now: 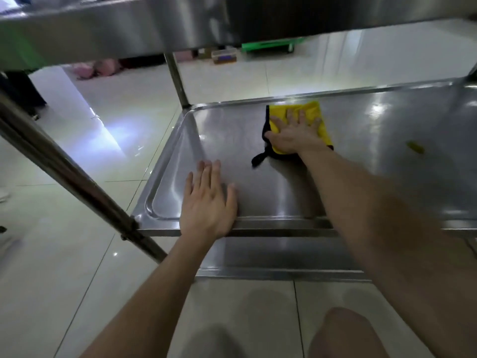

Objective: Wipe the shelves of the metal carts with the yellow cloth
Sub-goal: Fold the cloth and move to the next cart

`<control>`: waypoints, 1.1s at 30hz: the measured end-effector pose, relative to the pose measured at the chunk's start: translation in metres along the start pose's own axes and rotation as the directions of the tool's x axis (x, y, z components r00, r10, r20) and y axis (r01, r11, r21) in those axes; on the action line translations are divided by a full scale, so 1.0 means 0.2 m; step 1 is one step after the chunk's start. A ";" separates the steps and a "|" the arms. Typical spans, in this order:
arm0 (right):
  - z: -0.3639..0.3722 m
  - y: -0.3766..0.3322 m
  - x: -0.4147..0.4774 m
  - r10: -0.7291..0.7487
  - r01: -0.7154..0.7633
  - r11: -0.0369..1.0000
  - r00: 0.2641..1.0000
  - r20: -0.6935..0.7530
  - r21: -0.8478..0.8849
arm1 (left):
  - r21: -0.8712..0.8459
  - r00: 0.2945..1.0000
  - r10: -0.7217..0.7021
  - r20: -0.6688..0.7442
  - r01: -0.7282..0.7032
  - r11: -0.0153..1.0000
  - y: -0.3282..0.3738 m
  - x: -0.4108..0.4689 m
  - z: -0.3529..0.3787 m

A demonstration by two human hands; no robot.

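Observation:
The yellow cloth (313,112), edged in black, lies flat near the far rim of the metal cart's middle shelf (258,187). My right hand (294,133) presses down on it with fingers spread straight. My left hand (209,200) rests flat on the shelf's near left part, palm over the front rim, holding nothing. A black strap of the cloth trails toward me from under the right hand.
The cart's upper shelf (129,27) hangs overhead. An upright post (64,166) runs down at the left, another (176,78) at the far corner. A lower shelf (271,257) shows beneath. A small yellow mark (415,147) lies on the shelf at right. Tiled floor surrounds the cart.

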State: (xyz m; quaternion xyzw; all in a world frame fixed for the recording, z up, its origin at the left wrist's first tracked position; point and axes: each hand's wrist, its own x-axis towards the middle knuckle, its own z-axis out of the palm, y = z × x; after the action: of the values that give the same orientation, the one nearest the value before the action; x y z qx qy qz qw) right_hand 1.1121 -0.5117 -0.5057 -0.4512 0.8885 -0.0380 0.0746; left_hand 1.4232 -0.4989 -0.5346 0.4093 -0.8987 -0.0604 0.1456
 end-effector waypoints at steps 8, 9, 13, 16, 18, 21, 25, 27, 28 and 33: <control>0.12 -0.40 -0.35 -0.319 0.320 0.947 0.947 0.034 -0.028 | -0.068 0.989 -0.039 -0.142 0.029 0.997 -0.01 0.01 -0.03; 0.14 -0.39 -0.44 -0.341 0.341 0.940 0.940 0.011 -0.028 | -0.074 0.987 -0.036 -0.159 0.025 0.997 -0.01 0.01 -0.03; 0.19 -0.27 -0.77 -0.365 0.365 0.931 0.930 -0.045 -0.017 | -0.110 0.984 -0.044 -0.174 0.025 0.994 0.00 -0.01 -0.05; 0.16 -0.12 -0.90 -0.342 0.343 0.939 0.938 -0.049 0.017 | -0.125 0.985 -0.064 -0.159 0.045 0.991 -0.01 0.00 -0.05; 0.13 0.05 -0.95 -0.308 0.309 0.951 0.950 -0.042 0.021 | -0.110 0.992 -0.064 -0.106 0.052 0.993 -0.02 0.00 -0.05; 0.08 0.40 -1.02 -0.195 0.195 0.980 0.980 -0.032 0.023 | -0.063 0.998 -0.054 -0.045 0.051 0.997 0.00 -0.01 -0.07; 0.07 0.62 -1.09 -0.060 0.060 0.998 0.997 -0.038 0.011 | -0.107 0.993 0.004 -0.115 -0.017 0.994 0.23 0.00 -0.10; 0.08 0.59 -1.09 -0.055 0.056 0.998 0.997 -0.052 0.012 | -0.154 0.987 0.074 -0.143 -0.096 0.983 0.44 0.03 -0.08; 0.08 0.58 -1.09 -0.056 0.057 0.998 0.997 -0.058 0.016 | -0.171 0.984 0.097 -0.147 -0.122 0.978 0.54 0.04 -0.07; 0.06 0.61 -1.10 -0.072 0.074 0.997 0.996 -0.049 0.039 | -0.060 0.993 0.103 -0.061 -0.106 0.993 0.79 0.06 0.09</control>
State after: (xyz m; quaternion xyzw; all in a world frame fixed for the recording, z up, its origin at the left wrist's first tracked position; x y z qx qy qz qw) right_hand 1.1453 -0.2631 -0.5132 -0.4806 0.8720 -0.0694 0.0612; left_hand 1.2968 -0.4041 -0.5130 0.3585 -0.9119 -0.0692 0.1875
